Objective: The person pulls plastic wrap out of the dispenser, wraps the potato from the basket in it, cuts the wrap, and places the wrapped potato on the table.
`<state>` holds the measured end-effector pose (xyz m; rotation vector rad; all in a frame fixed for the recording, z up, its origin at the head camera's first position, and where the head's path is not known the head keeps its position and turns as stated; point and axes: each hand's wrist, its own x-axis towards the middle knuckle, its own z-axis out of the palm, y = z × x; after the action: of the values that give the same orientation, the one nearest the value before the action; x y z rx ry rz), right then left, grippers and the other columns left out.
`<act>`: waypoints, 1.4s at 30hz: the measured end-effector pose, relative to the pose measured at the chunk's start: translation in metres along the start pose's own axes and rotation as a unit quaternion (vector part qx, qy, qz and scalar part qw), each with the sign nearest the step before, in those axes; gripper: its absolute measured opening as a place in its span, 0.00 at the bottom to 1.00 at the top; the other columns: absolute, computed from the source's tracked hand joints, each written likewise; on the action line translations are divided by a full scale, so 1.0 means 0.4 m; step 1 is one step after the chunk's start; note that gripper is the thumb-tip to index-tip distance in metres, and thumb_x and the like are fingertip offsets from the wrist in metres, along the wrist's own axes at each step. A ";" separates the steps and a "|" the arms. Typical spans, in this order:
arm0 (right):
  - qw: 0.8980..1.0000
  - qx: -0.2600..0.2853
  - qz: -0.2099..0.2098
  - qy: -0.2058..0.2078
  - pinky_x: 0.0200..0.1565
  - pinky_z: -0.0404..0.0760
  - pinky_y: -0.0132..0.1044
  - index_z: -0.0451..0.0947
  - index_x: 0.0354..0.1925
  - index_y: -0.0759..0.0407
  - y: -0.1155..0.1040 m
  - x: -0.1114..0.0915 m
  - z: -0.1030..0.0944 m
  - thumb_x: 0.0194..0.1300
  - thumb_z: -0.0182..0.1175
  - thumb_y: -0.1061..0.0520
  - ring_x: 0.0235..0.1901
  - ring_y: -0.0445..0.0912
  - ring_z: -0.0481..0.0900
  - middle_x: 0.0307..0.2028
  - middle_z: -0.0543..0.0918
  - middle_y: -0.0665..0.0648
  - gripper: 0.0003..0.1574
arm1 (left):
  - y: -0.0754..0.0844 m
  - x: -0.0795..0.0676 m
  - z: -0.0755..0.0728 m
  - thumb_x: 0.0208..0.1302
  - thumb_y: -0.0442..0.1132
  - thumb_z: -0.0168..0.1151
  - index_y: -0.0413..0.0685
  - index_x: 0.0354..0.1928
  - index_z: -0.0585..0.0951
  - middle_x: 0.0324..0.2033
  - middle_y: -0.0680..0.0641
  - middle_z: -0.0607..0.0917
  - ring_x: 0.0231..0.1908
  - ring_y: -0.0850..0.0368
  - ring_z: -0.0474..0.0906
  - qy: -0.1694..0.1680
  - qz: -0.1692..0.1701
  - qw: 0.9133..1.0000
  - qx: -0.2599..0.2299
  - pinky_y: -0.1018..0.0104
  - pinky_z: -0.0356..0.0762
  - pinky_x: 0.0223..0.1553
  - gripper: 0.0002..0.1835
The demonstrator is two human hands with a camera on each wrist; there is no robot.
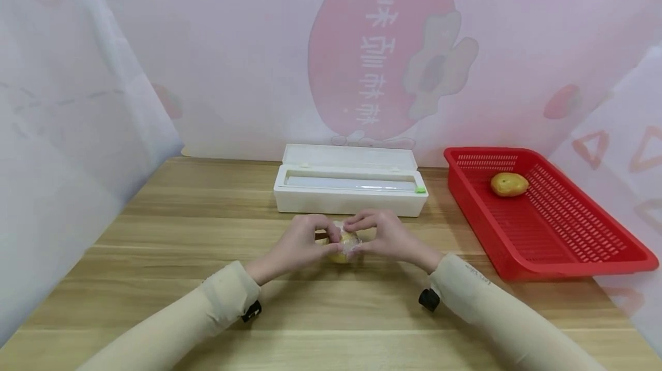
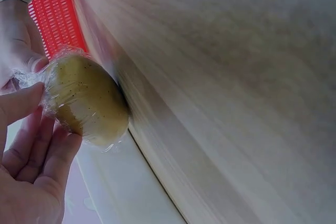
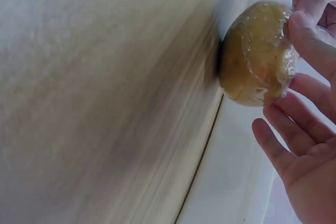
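- Pale printed sheets (image 1: 248, 72) wall the wood-grained bench (image 1: 207, 239) (a big pink strawberry at the back).
- The film-wrapped potato (image 2: 86, 95) sits before the white box (image 1: 351, 203), its long axis slanting down rightward in the left wrist view.
- Left hand (image 1: 305, 239) and right hand (image 1: 390, 237) both pinch it.

A rounded, yellow-brown potato (image 2: 86, 98), flecked with small dark specks, sits low on the wooden tabletop (image 1: 207, 239), just in front of the long white box (image 1: 351, 201). Glossy clear plastic wrap (image 2: 27, 78) covers it, creased close over its skin and bunched into loose, crumpled folds on the side facing away from the tabletop. The left hand (image 1: 305, 239) and the right hand (image 1: 389, 238) hold the wrapped potato from opposite sides, thumbs and fingertips touching it.
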<state>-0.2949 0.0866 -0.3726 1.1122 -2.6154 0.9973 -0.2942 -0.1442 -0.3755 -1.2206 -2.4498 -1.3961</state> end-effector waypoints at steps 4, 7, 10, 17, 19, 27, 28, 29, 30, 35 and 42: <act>1.000 0.014 0.028 0.000 0.51 0.78 0.41 0.88 0.43 0.59 -0.001 0.009 -0.006 0.51 0.78 0.54 0.47 0.43 0.81 0.44 0.85 0.48 0.21 | -0.002 0.002 -0.003 0.54 0.30 0.75 0.45 0.35 0.84 0.35 0.52 0.85 0.40 0.58 0.81 -0.019 0.011 1.000 -0.001 0.65 0.80 0.44 0.09; 0.998 0.021 0.057 -0.001 0.46 0.80 0.44 0.89 0.40 0.56 -0.008 0.018 -0.011 0.50 0.78 0.54 0.44 0.42 0.81 0.41 0.86 0.45 0.17 | -0.005 0.003 -0.007 0.54 0.33 0.75 0.45 0.41 0.85 0.40 0.53 0.86 0.43 0.60 0.81 -0.034 0.022 0.999 0.014 0.65 0.80 0.46 0.12; 0.996 0.026 0.080 -0.005 0.44 0.80 0.47 0.90 0.38 0.53 -0.014 0.023 -0.014 0.50 0.78 0.55 0.42 0.41 0.80 0.39 0.86 0.43 0.15 | -0.006 0.004 -0.009 0.55 0.38 0.76 0.48 0.42 0.86 0.40 0.56 0.86 0.42 0.62 0.81 -0.037 0.025 0.999 0.015 0.65 0.80 0.46 0.12; 0.997 0.045 0.048 -0.041 0.51 0.78 0.44 0.88 0.47 0.55 -0.002 0.018 -0.015 0.52 0.77 0.50 0.49 0.42 0.79 0.47 0.85 0.46 0.23 | -0.013 0.005 -0.014 0.57 0.38 0.74 0.50 0.28 0.88 0.30 0.59 0.86 0.36 0.63 0.82 -0.008 -0.005 1.000 0.005 0.65 0.82 0.39 0.03; 0.997 0.047 0.039 -0.052 0.55 0.75 0.45 0.86 0.50 0.54 0.001 0.012 -0.015 0.49 0.79 0.47 0.52 0.41 0.77 0.50 0.83 0.45 0.30 | -0.012 0.005 -0.018 0.57 0.37 0.74 0.50 0.27 0.88 0.30 0.58 0.86 0.36 0.63 0.82 -0.009 -0.016 1.000 0.016 0.65 0.82 0.38 0.03; 0.998 0.047 0.041 -0.007 0.55 0.74 0.44 0.87 0.46 0.51 -0.009 0.016 0.011 0.44 0.79 0.40 0.49 0.39 0.78 0.45 0.83 0.41 0.31 | -0.003 0.014 -0.028 0.55 0.37 0.76 0.52 0.26 0.88 0.28 0.61 0.85 0.37 0.62 0.81 -0.019 -0.041 0.998 0.037 0.57 0.81 0.41 0.04; 0.997 0.053 0.050 -0.003 0.55 0.75 0.45 0.87 0.45 0.50 -0.012 0.018 0.013 0.44 0.80 0.41 0.48 0.39 0.78 0.44 0.84 0.41 0.30 | -0.002 0.013 -0.028 0.55 0.37 0.76 0.52 0.26 0.87 0.28 0.61 0.85 0.37 0.62 0.81 -0.020 -0.051 0.998 0.033 0.57 0.81 0.41 0.05; 0.996 0.061 0.064 -0.001 0.54 0.75 0.46 0.88 0.44 0.49 -0.015 0.020 0.014 0.43 0.80 0.41 0.48 0.38 0.78 0.44 0.84 0.40 0.29 | -0.002 0.013 -0.029 0.54 0.37 0.76 0.53 0.26 0.87 0.28 0.61 0.85 0.37 0.61 0.81 -0.019 -0.062 0.998 0.027 0.58 0.81 0.41 0.05; 0.995 0.070 0.076 0.001 0.54 0.75 0.47 0.88 0.43 0.48 -0.018 0.022 0.015 0.43 0.81 0.42 0.47 0.38 0.78 0.43 0.84 0.40 0.28 | -0.001 0.012 -0.029 0.54 0.38 0.77 0.54 0.27 0.86 0.27 0.61 0.85 0.37 0.61 0.81 -0.018 -0.076 0.997 0.021 0.58 0.80 0.41 0.06; 0.990 0.095 0.103 0.010 0.52 0.76 0.51 0.90 0.37 0.47 -0.023 0.034 0.015 0.48 0.79 0.50 0.45 0.40 0.79 0.41 0.85 0.41 0.15 | 0.000 0.011 -0.029 0.52 0.40 0.78 0.56 0.27 0.86 0.27 0.61 0.85 0.38 0.60 0.81 -0.007 -0.115 0.993 0.000 0.57 0.78 0.42 0.06; 0.992 0.083 0.095 0.021 0.49 0.78 0.46 0.90 0.33 0.48 -0.015 0.038 0.018 0.50 0.78 0.54 0.42 0.39 0.80 0.38 0.86 0.43 0.09 | -0.014 0.008 -0.024 0.53 0.39 0.77 0.58 0.29 0.89 0.31 0.63 0.86 0.40 0.64 0.81 -0.006 -0.096 0.995 0.000 0.54 0.77 0.48 0.05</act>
<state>-0.3009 0.0700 -0.3697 0.8743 -2.6837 1.2833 -0.3030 -0.1511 -0.3724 -1.0177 -2.6356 -1.4357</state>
